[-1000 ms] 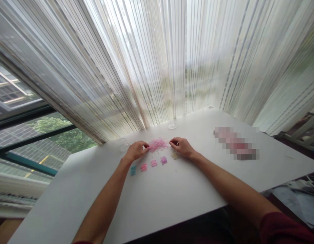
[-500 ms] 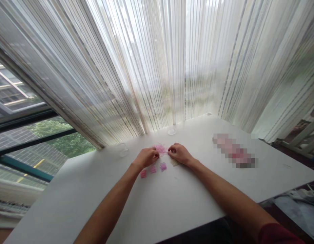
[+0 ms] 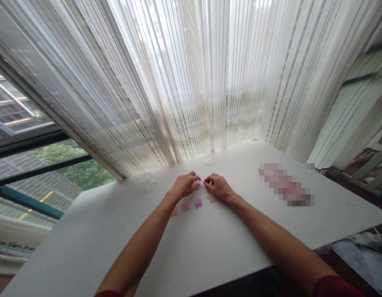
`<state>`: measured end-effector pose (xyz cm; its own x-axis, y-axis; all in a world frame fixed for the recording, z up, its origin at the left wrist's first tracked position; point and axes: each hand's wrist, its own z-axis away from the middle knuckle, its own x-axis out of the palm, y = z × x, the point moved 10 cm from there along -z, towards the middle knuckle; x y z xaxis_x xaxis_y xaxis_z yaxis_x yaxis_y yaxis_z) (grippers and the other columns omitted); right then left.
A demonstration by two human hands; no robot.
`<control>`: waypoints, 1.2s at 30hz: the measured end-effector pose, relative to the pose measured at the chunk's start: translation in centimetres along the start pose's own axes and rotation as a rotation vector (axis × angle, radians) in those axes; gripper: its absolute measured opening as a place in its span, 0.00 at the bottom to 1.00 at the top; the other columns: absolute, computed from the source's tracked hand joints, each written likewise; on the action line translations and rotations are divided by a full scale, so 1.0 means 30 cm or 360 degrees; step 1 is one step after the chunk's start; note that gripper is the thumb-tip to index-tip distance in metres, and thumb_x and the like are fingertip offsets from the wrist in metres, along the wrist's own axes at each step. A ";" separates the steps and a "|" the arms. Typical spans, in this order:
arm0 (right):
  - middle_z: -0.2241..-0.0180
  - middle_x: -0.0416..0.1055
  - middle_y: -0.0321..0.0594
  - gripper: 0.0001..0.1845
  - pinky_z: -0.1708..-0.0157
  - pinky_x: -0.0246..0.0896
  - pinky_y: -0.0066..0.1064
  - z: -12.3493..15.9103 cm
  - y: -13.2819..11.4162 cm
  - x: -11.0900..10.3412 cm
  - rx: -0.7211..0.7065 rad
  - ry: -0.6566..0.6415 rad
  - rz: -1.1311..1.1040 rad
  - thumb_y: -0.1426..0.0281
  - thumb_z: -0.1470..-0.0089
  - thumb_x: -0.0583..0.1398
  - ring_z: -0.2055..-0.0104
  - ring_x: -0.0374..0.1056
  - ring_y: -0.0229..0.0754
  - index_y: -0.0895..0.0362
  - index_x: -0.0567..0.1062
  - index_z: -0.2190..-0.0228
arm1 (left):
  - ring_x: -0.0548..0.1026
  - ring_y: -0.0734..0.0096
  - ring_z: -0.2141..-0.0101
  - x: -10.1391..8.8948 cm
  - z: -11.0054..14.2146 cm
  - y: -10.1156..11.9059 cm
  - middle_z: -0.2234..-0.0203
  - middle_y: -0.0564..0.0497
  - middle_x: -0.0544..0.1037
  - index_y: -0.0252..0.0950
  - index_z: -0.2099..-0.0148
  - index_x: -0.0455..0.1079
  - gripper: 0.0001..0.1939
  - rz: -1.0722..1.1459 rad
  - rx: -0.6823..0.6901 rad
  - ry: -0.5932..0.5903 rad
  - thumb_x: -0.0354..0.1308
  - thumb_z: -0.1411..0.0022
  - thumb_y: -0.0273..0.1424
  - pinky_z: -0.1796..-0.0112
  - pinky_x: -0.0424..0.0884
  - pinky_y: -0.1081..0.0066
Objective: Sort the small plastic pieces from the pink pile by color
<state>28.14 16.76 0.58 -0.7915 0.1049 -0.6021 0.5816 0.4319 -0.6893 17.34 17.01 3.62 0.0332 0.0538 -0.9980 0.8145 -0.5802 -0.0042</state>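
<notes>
My left hand (image 3: pixel 185 185) curls over a pile of thin pink strands (image 3: pixel 200 182), covering most of it. Its thumb and forefinger are pinched close together. Facing it from the right, my right hand (image 3: pixel 218 188) also pinches thumb and forefinger at the pile's edge. Whatever lies between the fingertips of either hand is too small to make out. In front of the hands is a row of little bundles: a red-pink one (image 3: pixel 174 212) partly behind my left forearm, a pink one (image 3: pixel 186 206), and a purple-pink one (image 3: pixel 198 203). A beige bundle (image 3: pixel 212 198) lies just below my right hand.
The white table (image 3: pixel 228 247) reaches to a striped sheer curtain (image 3: pixel 197 82). At its back edge lie a clear round dish (image 3: pixel 209 159) and another clear item (image 3: pixel 148 181). A blurred-out pinkish object (image 3: pixel 284 183) lies to the right. An open window (image 3: pixel 64 165) is on the left.
My left hand has moved slightly up and right over the pink pile, now hiding most of it. My left forearm now partly covers the red-pink bundle. My right hand has barely moved.
</notes>
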 end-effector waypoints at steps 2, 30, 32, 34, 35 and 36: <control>0.72 0.70 0.36 0.04 0.67 0.62 0.28 0.000 -0.003 -0.006 -0.0017 0.0022 -0.0037 0.74 0.48 0.62 0.72 0.66 0.35 0.57 0.79 0.71 | 0.77 0.65 0.61 0.006 -0.011 0.002 0.55 0.51 0.76 0.44 0.52 0.75 0.13 0.0001 -0.0021 -0.0011 0.55 0.37 0.35 0.63 0.71 0.71; 0.73 0.72 0.37 0.04 0.65 0.64 0.29 0.000 -0.013 -0.044 -0.0069 0.0144 -0.0205 0.73 0.48 0.62 0.71 0.67 0.36 0.58 0.78 0.71 | 0.77 0.68 0.63 -0.037 0.009 -0.017 0.59 0.52 0.78 0.44 0.59 0.78 0.10 0.0106 0.0000 0.0184 0.55 0.37 0.37 0.64 0.70 0.73; 0.73 0.72 0.37 0.04 0.66 0.65 0.28 0.003 -0.019 -0.046 -0.0090 0.0148 -0.0228 0.72 0.47 0.62 0.71 0.67 0.35 0.58 0.77 0.71 | 0.77 0.68 0.63 -0.050 0.027 -0.019 0.60 0.52 0.79 0.43 0.59 0.78 0.11 0.0118 0.0003 0.0210 0.55 0.37 0.37 0.65 0.70 0.74; 0.73 0.71 0.37 0.04 0.66 0.65 0.29 0.008 -0.034 -0.047 -0.0130 0.0146 -0.0253 0.72 0.47 0.61 0.71 0.67 0.36 0.58 0.77 0.71 | 0.77 0.69 0.64 -0.067 0.051 -0.022 0.60 0.52 0.79 0.43 0.59 0.78 0.11 0.0133 0.0002 0.0243 0.55 0.37 0.36 0.65 0.69 0.74; 0.72 0.71 0.37 0.04 0.66 0.65 0.29 0.013 -0.047 -0.047 -0.0164 0.0143 -0.0263 0.71 0.46 0.61 0.71 0.67 0.36 0.58 0.77 0.70 | 0.77 0.69 0.65 -0.078 0.067 -0.022 0.61 0.52 0.79 0.43 0.59 0.78 0.11 0.0147 0.0001 0.0263 0.55 0.37 0.36 0.66 0.69 0.74; 0.71 0.72 0.38 0.05 0.66 0.65 0.29 0.018 -0.063 -0.048 -0.0206 0.0139 -0.0270 0.71 0.46 0.61 0.70 0.67 0.36 0.58 0.77 0.68 | 0.77 0.70 0.66 -0.089 0.083 -0.021 0.61 0.52 0.79 0.42 0.59 0.78 0.11 0.0166 0.0001 0.0283 0.55 0.37 0.36 0.67 0.69 0.74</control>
<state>28.29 15.29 2.54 -0.8924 0.0960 -0.4410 0.4145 0.5607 -0.7168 15.28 15.21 6.13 0.2191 0.1363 -0.9661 0.8011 -0.5904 0.0984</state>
